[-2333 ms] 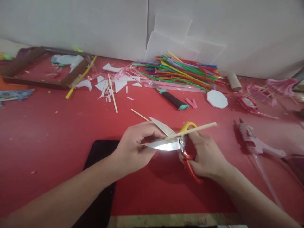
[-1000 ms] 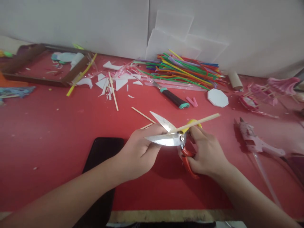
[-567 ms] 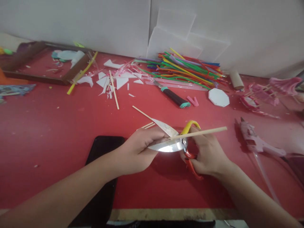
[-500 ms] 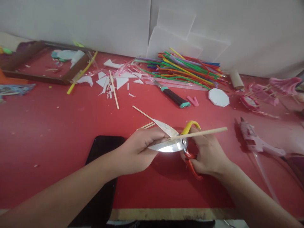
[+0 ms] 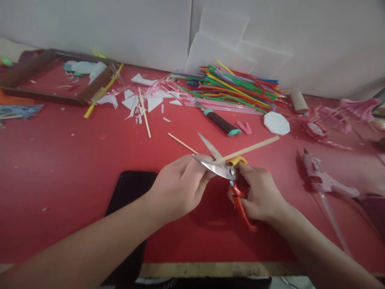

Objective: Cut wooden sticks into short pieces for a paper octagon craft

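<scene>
My right hand [image 5: 258, 188] is wrapped round the red and yellow handles of a pair of scissors [image 5: 218, 168]. Their blades stand apart and point to the left. Between them passes a thin wooden stick [image 5: 249, 148], tilted up toward the right. My left hand [image 5: 183, 182] pinches the near end of this stick, and its fingertips are partly hidden behind the lower blade. Another wooden stick [image 5: 182, 142] lies on the red table just beyond my left hand. A black phone [image 5: 129, 224] lies partly under my left forearm.
A cutter knife [image 5: 221, 122] and a white octagon [image 5: 276, 123] lie beyond my hands. Behind them is a heap of coloured pipe cleaners [image 5: 237, 88]. To the right rests a pink glue gun [image 5: 325, 176]. White scraps [image 5: 155, 103] and a brown frame [image 5: 45, 96] are at the left.
The stick has swung so that its free end points higher. The scissors have turned, their blades now angled further up to the left, and my left hand has rolled over with the stick.
</scene>
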Available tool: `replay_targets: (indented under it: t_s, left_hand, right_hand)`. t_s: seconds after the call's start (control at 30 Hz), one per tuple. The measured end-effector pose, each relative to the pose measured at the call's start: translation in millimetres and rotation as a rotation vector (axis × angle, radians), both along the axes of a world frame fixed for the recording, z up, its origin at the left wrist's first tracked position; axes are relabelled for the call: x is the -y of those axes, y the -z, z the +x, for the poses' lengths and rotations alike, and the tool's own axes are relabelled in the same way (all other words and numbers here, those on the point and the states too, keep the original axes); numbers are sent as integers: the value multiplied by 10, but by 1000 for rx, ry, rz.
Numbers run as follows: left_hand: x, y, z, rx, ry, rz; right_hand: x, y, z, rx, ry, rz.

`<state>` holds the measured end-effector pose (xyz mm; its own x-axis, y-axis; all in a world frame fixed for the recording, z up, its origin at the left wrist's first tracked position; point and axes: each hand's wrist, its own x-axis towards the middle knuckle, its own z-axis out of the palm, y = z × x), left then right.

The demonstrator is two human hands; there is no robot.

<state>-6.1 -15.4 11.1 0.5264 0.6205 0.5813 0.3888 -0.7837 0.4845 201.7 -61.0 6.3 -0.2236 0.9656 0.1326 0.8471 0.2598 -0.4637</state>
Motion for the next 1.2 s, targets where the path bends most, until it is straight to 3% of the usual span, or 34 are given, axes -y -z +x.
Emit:
replay_targets:
  t_s: [0.07,0.13,0.4,0.57,0.73,0.93,1.1,1.2]
  left_hand:
    - [2,18,-1,-47,-83,176]
    - [-3,8,-11,-63,-106,185]
    - [-47,-100,-43,87,189,-380]
    - [-70,-112,-72,144,308,-483]
    - [-76,-130,-98,108,315,-520]
    - [-37,-66,-78,110,263,-452]
    - [15,-34,-18,58,69,-188]
    - [30,-44,-18,45,27,-89]
  right_hand:
    - [-1,-12,-46,-28,-1,-22]
    - [-1,-12,-77,-39,0,-31]
    - [22,10,-3,39,-6,42]
    - [26,31,19,34,-33,101]
    - [32,45,23,81,-51,144]
    - [39,-5,29,112,-42,162]
    - [25,-19,7,108,-25,122]
    - [22,-16,-9,103,-15,107]
